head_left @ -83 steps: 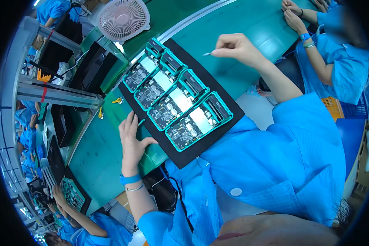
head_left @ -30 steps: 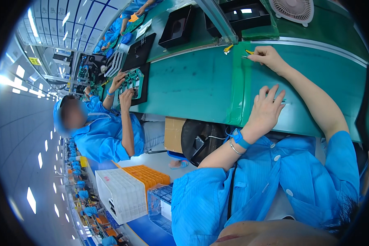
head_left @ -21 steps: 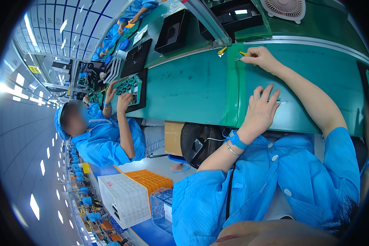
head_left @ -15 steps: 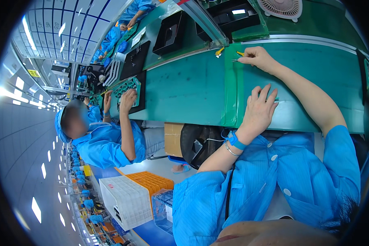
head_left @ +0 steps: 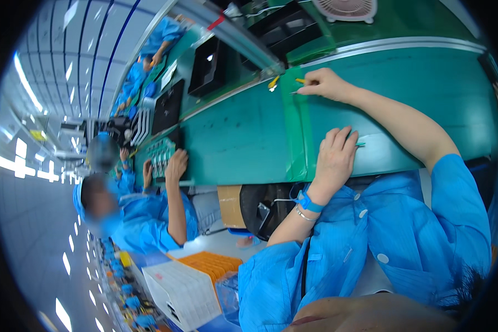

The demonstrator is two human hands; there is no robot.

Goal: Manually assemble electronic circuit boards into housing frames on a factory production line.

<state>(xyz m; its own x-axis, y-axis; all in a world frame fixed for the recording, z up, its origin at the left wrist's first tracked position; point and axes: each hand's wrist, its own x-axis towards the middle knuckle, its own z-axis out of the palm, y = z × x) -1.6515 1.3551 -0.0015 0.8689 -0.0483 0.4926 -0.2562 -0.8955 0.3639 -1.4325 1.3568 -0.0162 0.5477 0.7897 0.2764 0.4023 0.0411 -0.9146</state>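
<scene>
My left hand [head_left: 336, 155], with a blue band and a bracelet at the wrist, rests palm down on the green work mat [head_left: 232, 135]. Its fingers lie stretched and slightly bent, and the thumb is hidden. A thin green piece [head_left: 361, 144] sticks out beside the fingertips; whether they touch it I cannot tell. Farther off, my right hand [head_left: 323, 86] is closed in a pinch on a small yellow-and-metal tool [head_left: 300, 81], whose thin tip points left; its exact kind is unclear. A yellow clip [head_left: 273, 83] sits just left of it by the bench's back rail.
Green tape [head_left: 299, 133] crosses the mat left of my hands. A metal post [head_left: 232, 33] and black trays [head_left: 207, 63] stand beyond the rail, with a white fan [head_left: 346, 8] behind. To my left, a co-worker [head_left: 144, 210] handles a circuit board [head_left: 161, 157]. Crates [head_left: 180, 290] stand on the floor.
The whole view has shifted, moving the bench leftward in the picture. My left fingers are closer together than before. My right hand keeps its pinch on the tool near the back rail.
</scene>
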